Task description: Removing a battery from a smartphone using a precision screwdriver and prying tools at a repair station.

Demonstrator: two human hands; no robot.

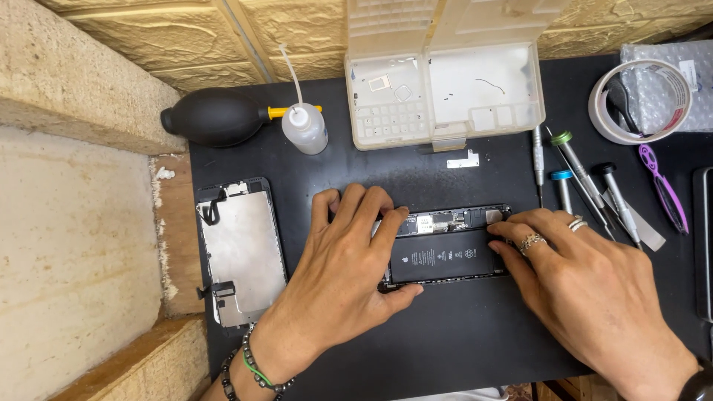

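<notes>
The opened phone [445, 249] lies mid-counter [445, 341], battery up. The left hand [345, 260] clamps its left end, thumb near, fingers far, steadying it; the right hand [572, 260] presses fingertips on its right end. The removed screen [241, 252] rests aside, left, out of the way.

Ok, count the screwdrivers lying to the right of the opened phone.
4, though overlaps may hide more: a plain silver one nearest the parts box, a green-capped one, a blue-capped one, and a black-capped one furthest right.
</notes>
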